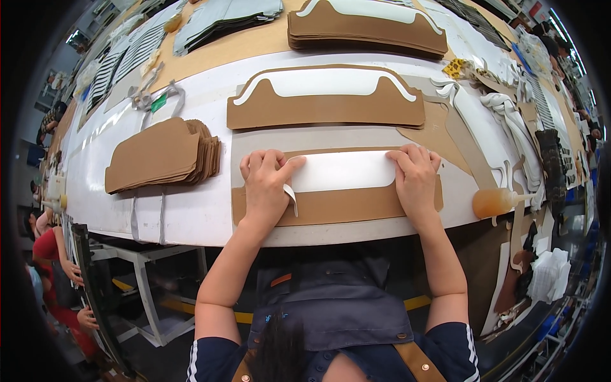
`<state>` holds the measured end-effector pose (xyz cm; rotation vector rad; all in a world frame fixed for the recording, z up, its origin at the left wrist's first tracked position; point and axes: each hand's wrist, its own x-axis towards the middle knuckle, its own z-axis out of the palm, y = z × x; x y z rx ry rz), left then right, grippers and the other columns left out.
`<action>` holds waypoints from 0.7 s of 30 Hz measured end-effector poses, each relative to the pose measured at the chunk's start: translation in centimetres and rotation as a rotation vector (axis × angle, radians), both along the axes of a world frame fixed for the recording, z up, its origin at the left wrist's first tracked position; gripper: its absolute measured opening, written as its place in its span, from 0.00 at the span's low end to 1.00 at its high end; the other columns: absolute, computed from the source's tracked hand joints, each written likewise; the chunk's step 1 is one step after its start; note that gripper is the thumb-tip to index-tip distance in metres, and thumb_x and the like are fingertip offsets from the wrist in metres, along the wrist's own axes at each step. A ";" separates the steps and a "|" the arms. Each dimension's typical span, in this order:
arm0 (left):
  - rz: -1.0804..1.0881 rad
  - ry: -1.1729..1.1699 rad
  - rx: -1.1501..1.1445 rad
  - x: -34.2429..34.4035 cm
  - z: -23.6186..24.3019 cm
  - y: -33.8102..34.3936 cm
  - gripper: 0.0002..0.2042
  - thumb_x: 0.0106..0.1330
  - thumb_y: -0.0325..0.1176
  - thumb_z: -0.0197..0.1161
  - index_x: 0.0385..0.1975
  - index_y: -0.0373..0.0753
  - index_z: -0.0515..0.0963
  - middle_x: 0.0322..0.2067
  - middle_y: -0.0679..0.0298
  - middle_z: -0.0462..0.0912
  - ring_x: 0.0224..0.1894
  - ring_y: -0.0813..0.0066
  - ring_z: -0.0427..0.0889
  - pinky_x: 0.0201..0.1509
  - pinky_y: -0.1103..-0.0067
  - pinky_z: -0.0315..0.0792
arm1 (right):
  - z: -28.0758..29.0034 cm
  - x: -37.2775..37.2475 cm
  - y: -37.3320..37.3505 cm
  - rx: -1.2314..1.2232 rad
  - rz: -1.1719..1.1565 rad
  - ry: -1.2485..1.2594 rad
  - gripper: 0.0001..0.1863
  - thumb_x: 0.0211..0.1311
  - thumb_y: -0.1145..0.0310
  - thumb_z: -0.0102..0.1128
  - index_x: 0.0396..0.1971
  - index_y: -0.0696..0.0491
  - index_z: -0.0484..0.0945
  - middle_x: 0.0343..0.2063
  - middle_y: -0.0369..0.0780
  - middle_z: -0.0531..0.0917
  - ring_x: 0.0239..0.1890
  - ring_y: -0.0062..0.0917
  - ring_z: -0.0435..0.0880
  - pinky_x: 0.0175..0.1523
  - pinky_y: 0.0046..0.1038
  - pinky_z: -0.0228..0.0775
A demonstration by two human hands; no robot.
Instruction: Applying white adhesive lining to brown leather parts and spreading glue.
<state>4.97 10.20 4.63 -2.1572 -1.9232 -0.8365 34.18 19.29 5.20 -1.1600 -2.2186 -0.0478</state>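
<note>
A flat white piece [347, 170] lies along a wide brown panel [344, 208] at the near edge of the table. My left hand [267, 184] grips the white piece's left end, fingers curled and thumb along its upper edge. Beneath that hand a curled white flap [291, 198] stands up off the panel. At the opposite end my right hand [415, 181] pinches the white piece, fingers bent, thumb near its upper corner. Just beyond lies another brown panel [324, 114] with a shaped white piece [324, 84] on it. My palms hide the white piece's ends.
To the left rests a stack of brown panels [156, 156]; at the far side is another stack [366, 38]. A bottle of amber liquid [493, 204] lies near the right edge. White offcuts [471, 124] are piled beyond it. Grey sheets [226, 22] sit far left.
</note>
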 end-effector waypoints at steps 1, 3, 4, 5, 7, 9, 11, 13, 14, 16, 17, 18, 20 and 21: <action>0.001 0.003 -0.003 0.0 0.0 0.0 0.22 0.54 0.17 0.64 0.45 0.51 0.90 0.36 0.67 0.78 0.48 0.64 0.74 0.63 0.65 0.58 | 0.0 0.0 0.0 0.009 0.001 0.000 0.11 0.56 0.82 0.66 0.37 0.50 0.85 0.36 0.34 0.81 0.43 0.29 0.79 0.54 0.34 0.59; 0.000 0.005 -0.006 -0.1 -0.1 0.0 0.22 0.54 0.17 0.64 0.45 0.51 0.90 0.36 0.67 0.78 0.48 0.64 0.74 0.63 0.65 0.58 | -0.1 0.0 0.0 0.018 0.001 0.000 0.11 0.56 0.81 0.66 0.37 0.50 0.85 0.36 0.34 0.81 0.43 0.29 0.79 0.54 0.34 0.59; 0.000 0.001 -0.008 -0.1 -0.2 0.0 0.22 0.54 0.17 0.64 0.45 0.51 0.90 0.36 0.68 0.78 0.48 0.64 0.74 0.63 0.65 0.58 | -0.1 0.0 0.0 0.018 -0.001 -0.006 0.11 0.56 0.81 0.66 0.37 0.50 0.85 0.36 0.34 0.81 0.43 0.29 0.79 0.54 0.34 0.59; -0.001 -0.004 -0.010 -0.1 -0.2 0.0 0.22 0.54 0.17 0.64 0.45 0.51 0.90 0.37 0.68 0.78 0.48 0.64 0.74 0.63 0.65 0.58 | -0.2 0.0 0.0 0.019 -0.004 -0.013 0.11 0.56 0.82 0.66 0.37 0.50 0.85 0.36 0.34 0.81 0.43 0.29 0.79 0.54 0.34 0.59; 0.000 -0.002 -0.013 -0.2 -0.2 0.0 0.22 0.54 0.17 0.64 0.45 0.51 0.90 0.37 0.68 0.78 0.48 0.64 0.74 0.63 0.65 0.58 | -0.2 -0.1 0.0 0.016 -0.005 -0.017 0.11 0.56 0.82 0.66 0.37 0.50 0.85 0.36 0.34 0.81 0.43 0.29 0.78 0.54 0.34 0.59; 0.000 -0.002 -0.013 -0.1 -0.2 0.0 0.22 0.54 0.17 0.64 0.44 0.51 0.90 0.37 0.68 0.78 0.48 0.64 0.74 0.63 0.65 0.58 | -0.2 0.0 0.0 0.014 -0.009 -0.022 0.11 0.56 0.82 0.66 0.37 0.50 0.85 0.36 0.34 0.81 0.43 0.29 0.78 0.54 0.34 0.59; -0.002 -0.013 -0.007 -0.1 -0.2 0.0 0.22 0.54 0.17 0.64 0.44 0.52 0.90 0.37 0.68 0.78 0.48 0.64 0.74 0.63 0.65 0.58 | -0.2 0.0 0.0 0.009 -0.013 -0.028 0.11 0.56 0.82 0.66 0.36 0.50 0.85 0.36 0.34 0.81 0.43 0.29 0.78 0.54 0.34 0.59; -0.003 -0.011 -0.001 -0.1 -0.2 0.1 0.22 0.54 0.17 0.64 0.44 0.52 0.90 0.36 0.68 0.78 0.48 0.64 0.74 0.63 0.66 0.58 | -0.2 0.0 0.0 0.008 -0.012 -0.025 0.11 0.56 0.82 0.66 0.36 0.50 0.85 0.36 0.34 0.81 0.43 0.29 0.78 0.54 0.34 0.59; -0.003 -0.010 0.004 -0.1 -0.2 0.1 0.22 0.54 0.17 0.64 0.44 0.52 0.91 0.36 0.68 0.78 0.47 0.64 0.74 0.63 0.66 0.58 | -0.2 0.0 0.0 0.007 -0.009 -0.022 0.11 0.56 0.82 0.66 0.37 0.50 0.85 0.36 0.34 0.81 0.43 0.29 0.78 0.54 0.33 0.59; -0.003 -0.008 -0.005 -0.2 -0.2 0.1 0.22 0.54 0.17 0.64 0.44 0.51 0.90 0.37 0.67 0.78 0.48 0.64 0.74 0.63 0.65 0.58 | -0.1 0.1 0.0 -0.006 -0.012 -0.019 0.11 0.57 0.81 0.67 0.37 0.51 0.86 0.36 0.34 0.81 0.43 0.29 0.78 0.55 0.34 0.59; -0.005 -0.008 -0.014 -0.2 -0.1 0.1 0.22 0.54 0.17 0.64 0.44 0.51 0.90 0.38 0.67 0.77 0.49 0.63 0.74 0.63 0.65 0.58 | 0.0 0.2 -0.1 -0.020 -0.018 -0.018 0.10 0.57 0.79 0.67 0.38 0.51 0.86 0.36 0.35 0.81 0.43 0.29 0.78 0.55 0.35 0.59; -0.011 -0.005 -0.010 -0.1 0.0 0.1 0.22 0.54 0.17 0.64 0.44 0.51 0.90 0.38 0.67 0.77 0.49 0.63 0.74 0.63 0.65 0.58 | 0.3 0.5 0.0 -0.016 -0.024 -0.016 0.10 0.57 0.79 0.67 0.38 0.51 0.86 0.36 0.35 0.81 0.43 0.29 0.78 0.55 0.35 0.59; 0.006 0.039 -0.071 -0.1 0.3 -0.3 0.21 0.55 0.18 0.65 0.47 0.50 0.89 0.47 0.62 0.77 0.57 0.59 0.72 0.68 0.62 0.57 | 1.0 1.6 0.0 -0.196 0.004 0.061 0.10 0.61 0.73 0.70 0.42 0.51 0.87 0.35 0.34 0.81 0.41 0.27 0.78 0.58 0.34 0.57; -0.004 0.041 -0.065 -0.2 0.5 -0.4 0.21 0.55 0.18 0.65 0.47 0.50 0.89 0.47 0.62 0.77 0.57 0.59 0.72 0.68 0.62 0.57 | 1.6 2.2 0.1 -0.190 -0.006 0.063 0.10 0.61 0.73 0.70 0.42 0.51 0.87 0.35 0.34 0.81 0.41 0.27 0.78 0.58 0.34 0.57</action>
